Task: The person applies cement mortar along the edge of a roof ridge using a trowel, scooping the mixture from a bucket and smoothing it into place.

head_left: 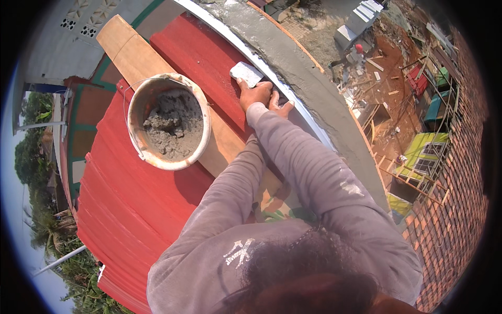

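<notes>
My forearms cross in long greyish-mauve sleeves, the right one over the left. My right hand (pixel 255 96) is closed at the near end of a pale, rough-faced block (pixel 246 74) lying by the roof's edge, its fingers against it. Just to the right, my left hand (pixel 282 107) comes out from under the right wrist. Its visible fingers are apart, close to the white edge strip (pixel 308 121); its palm is hidden. A pail (pixel 201 128) partly filled with wet grey mortar (pixel 175 125) stands left of my arms on a wooden plank (pixel 130 55).
Red corrugated roofing (pixel 125 193) slopes away on the left. A ledge of smooth grey mortar (pixel 314 97) curves along the right. Beyond it, far below, lie a littered dirt yard (pixel 392 78), pale stacked blocks (pixel 358 23) and a tiled roof (pixel 444 246).
</notes>
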A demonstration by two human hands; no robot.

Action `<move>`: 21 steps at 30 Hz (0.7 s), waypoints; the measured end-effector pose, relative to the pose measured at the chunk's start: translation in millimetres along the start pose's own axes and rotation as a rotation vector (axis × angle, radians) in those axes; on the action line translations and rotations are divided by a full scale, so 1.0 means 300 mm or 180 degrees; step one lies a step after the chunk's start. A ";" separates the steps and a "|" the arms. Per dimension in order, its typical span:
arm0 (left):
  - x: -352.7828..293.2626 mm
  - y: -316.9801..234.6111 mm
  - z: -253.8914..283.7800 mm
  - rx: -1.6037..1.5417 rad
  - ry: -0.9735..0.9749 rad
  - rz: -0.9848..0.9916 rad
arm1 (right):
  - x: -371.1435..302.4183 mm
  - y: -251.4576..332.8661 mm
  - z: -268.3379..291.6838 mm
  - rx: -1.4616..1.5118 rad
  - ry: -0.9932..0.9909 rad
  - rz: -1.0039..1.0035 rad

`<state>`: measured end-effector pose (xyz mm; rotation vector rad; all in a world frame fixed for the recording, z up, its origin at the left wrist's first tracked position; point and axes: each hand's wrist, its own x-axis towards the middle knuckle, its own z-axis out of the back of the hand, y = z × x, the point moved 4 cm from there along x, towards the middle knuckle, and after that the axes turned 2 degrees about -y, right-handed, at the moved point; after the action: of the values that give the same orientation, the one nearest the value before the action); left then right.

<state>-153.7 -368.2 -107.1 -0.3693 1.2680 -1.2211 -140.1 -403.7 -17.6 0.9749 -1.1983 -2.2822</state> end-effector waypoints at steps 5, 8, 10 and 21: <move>0.018 0.016 -0.013 0.0013 -0.0059 -0.0131 | 0.020 0.000 -0.012 -0.0101 0.0113 0.0316; 0.055 0.042 -0.016 0.0266 -0.0065 -0.0134 | 0.038 0.015 -0.021 0.0082 0.0015 0.0386; 0.078 0.065 -0.014 0.0289 -0.0155 -0.0217 | 0.035 0.022 -0.030 0.0132 0.0013 0.0406; 0.069 0.069 -0.020 0.0178 -0.0609 -0.0623 | 0.043 0.038 -0.045 -0.0663 0.0053 0.1321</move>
<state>-152.2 -375.3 -136.1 -0.5662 1.0496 -1.3490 -138.9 -425.6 -18.8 0.6016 -1.0181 -2.0120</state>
